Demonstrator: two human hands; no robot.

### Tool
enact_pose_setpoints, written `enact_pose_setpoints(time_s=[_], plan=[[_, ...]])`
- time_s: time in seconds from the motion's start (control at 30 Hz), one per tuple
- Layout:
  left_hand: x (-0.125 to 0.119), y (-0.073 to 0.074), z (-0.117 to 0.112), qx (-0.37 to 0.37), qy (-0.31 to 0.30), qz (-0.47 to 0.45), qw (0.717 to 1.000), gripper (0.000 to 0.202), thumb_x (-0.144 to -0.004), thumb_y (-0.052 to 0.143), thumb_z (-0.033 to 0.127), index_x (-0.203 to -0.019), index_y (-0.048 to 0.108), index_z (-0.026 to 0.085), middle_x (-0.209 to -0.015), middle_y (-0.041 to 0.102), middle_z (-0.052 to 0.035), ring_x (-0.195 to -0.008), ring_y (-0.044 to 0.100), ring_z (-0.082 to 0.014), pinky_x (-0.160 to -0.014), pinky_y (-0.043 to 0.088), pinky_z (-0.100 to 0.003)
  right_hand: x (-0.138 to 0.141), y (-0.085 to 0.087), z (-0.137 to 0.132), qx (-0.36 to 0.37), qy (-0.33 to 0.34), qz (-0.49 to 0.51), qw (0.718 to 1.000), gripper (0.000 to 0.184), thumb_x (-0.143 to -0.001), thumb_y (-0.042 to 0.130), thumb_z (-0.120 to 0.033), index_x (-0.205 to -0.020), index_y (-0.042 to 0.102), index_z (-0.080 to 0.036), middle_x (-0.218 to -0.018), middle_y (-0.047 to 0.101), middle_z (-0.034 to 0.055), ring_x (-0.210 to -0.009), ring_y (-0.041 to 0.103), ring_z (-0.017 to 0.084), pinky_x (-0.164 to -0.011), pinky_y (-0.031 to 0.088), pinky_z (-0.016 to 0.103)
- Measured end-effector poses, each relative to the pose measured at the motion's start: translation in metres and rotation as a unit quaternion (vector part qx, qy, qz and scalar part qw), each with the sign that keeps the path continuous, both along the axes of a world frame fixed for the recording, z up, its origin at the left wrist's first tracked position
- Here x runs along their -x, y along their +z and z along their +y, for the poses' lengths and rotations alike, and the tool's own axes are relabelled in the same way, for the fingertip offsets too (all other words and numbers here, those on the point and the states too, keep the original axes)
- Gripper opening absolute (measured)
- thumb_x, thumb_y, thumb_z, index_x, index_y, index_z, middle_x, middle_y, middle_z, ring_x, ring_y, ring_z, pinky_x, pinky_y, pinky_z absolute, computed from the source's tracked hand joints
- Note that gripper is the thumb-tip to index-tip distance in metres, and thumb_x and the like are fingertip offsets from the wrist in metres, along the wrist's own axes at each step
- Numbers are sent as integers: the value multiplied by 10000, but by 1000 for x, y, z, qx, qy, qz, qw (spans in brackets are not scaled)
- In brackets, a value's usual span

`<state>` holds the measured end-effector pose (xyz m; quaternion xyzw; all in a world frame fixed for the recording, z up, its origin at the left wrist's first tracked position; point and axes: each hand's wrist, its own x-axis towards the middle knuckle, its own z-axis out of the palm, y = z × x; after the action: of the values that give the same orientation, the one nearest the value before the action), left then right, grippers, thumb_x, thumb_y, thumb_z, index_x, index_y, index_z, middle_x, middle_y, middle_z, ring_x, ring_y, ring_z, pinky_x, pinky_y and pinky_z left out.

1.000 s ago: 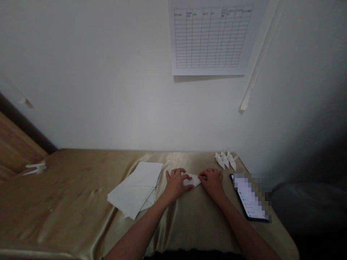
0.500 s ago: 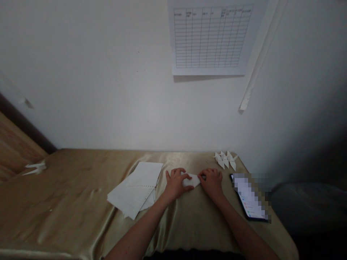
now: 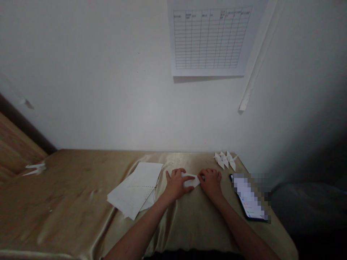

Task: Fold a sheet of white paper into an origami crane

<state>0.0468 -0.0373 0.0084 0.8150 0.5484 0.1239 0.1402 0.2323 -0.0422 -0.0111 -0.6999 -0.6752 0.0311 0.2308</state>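
Observation:
A small folded piece of white paper lies on the cloth between my hands. My left hand rests over its left side with fingers spread; the index finger stretches across the paper and the thumb lies along its near edge. At the paper's pointed right end, the fingertips of my right hand are pinched together on the tip. The right hand's other fingers are curled. Part of the paper is hidden under the left hand.
Left of my hands is a stack of white paper sheets. Several folded paper figures stand at the back right, above a phone with a lit screen. White paper scraps lie far left. Behind the gold cloth rises a wall.
My left index finger has straightened from a bent position and now reaches further right over the folded paper. The right hand has stayed almost in place at the tip.

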Motion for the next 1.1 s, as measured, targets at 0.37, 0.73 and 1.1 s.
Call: enact_pose_setpoints(time_s=[0.37,0.73,1.1], plan=[[-5,1,-5,-33,16,14,999,502,-757,728,590,-1245,617,542,-1418,490,-34,-1345,360,-374,-1095,17,-762,-9,-3,3,-9,3,-5,1000,212,-906,580,-408,-989,719,-270,-1064,642,75,-1093,480,274,-1026,267,459],[-5,-5,-3,-28,28,7,999,513,-733,736,608,-1230,628,542,-1514,422,-9,-1418,273,-414,-1092,8,-783,-15,-7,-5,-14,1,-2,1000,570,-689,744,-622,-1108,672,-243,-1146,584,111,-1139,493,323,-1046,295,474],[-6,-3,-1,-17,29,8,999,532,-711,755,603,-1225,623,556,-1535,403,-19,-1446,245,-414,-1074,18,-801,-16,-7,-4,-3,-13,35,999,549,-672,769,-575,-1087,656,-234,-1153,580,105,-1151,499,325,-1052,301,464]])
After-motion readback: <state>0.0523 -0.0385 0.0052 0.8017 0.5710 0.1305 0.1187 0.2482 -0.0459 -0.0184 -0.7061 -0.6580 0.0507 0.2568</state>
